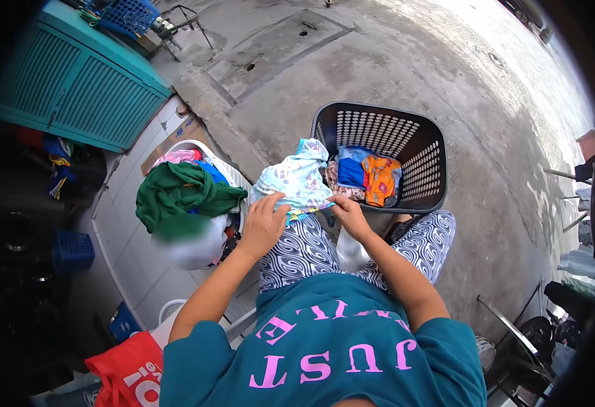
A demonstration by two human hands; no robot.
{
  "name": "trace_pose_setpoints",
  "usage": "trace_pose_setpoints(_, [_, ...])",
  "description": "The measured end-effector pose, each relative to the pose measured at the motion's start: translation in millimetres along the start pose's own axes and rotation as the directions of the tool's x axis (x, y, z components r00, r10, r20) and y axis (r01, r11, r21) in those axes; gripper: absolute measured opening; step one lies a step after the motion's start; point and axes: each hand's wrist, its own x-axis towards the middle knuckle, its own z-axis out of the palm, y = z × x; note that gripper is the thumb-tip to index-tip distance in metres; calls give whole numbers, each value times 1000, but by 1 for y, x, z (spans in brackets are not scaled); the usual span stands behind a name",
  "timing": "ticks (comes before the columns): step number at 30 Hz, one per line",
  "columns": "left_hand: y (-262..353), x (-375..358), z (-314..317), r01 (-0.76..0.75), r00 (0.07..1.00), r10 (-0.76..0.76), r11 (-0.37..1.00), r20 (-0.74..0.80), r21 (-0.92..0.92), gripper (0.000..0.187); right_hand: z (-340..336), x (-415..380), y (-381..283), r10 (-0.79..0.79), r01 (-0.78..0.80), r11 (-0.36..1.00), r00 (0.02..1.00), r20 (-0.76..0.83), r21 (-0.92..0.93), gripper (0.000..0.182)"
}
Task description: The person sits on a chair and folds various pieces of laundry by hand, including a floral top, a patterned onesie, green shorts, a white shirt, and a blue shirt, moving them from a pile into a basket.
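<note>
A small light blue printed garment (294,178) with teal trim is spread over my left thigh. My right hand (350,217) pinches its lower right corner between thumb and fingers. At its lower left edge, my left hand (265,222) grips the cloth with bent fingers. Just beyond my knees stands a black laundry basket (422,159) with perforated walls. Inside it lie folded clothes, among them an orange printed piece (380,178) and a blue one (351,172). To my left, a white basket (235,178) is heaped with loose clothes, a dark green garment (182,190) on top.
A teal louvred cabinet (80,81) stands at the upper left, a blue basket (129,17) above it. A red bag (131,370) sits by my left side. Concrete floor (501,176) stretches ahead and right. Metal frames and a wheel (536,334) are at the lower right.
</note>
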Motion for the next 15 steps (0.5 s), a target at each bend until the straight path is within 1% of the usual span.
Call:
trace_pose_setpoints(2, [-4,2,15,-129,991,127,990,46,51,20,-5,7,-2,39,-39,947,999,5,319,18])
trace_pose_setpoints(3, [-4,5,12,-154,986,148,985,73,78,19,-9,12,-7,-20,29,916,999,-27,400,18])
trace_pose_setpoints(4, [-6,6,10,-161,985,156,984,71,77,19,-15,13,-26,6,20,867,999,-50,498,12])
trace_pose_setpoints(6, [-14,7,2,-176,978,159,977,136,122,19,-28,22,-35,-52,76,868,997,-63,490,7])
trace_pose_setpoints(7, [-19,8,-1,-190,979,173,966,109,175,22,-37,28,-42,-156,167,970,985,-74,175,10])
trace_pose_setpoints(8, [-25,7,-6,-196,978,179,964,109,178,22,-45,28,-48,-160,172,969,984,-80,177,10])
trace_pose_setpoints(9, [-30,7,-11,-161,982,133,960,131,229,22,-58,23,-76,-382,372,882,924,22,-290,12])
trace_pose_setpoints(10, [-36,7,-17,-125,985,86,952,150,280,23,-67,21,-94,-513,510,551,831,213,-661,14])
trace_pose_setpoints(11, [-46,7,-24,-77,990,40,957,134,281,20,-71,25,-97,-601,598,380,740,303,-706,16])
trace_pose_setpoints(12, [-58,8,-32,-27,993,-6,959,117,281,17,-75,28,-104,-605,598,378,737,300,-707,16])
trace_pose_setpoints(14, [-77,16,-55,58,992,-93,932,82,358,15,-83,36,-117,-485,702,235,684,544,-673,14])
trace_pose_setpoints(15, [-81,22,-70,65,993,-100,915,68,397,15,-85,44,-118,-427,675,181,709,561,-715,15])
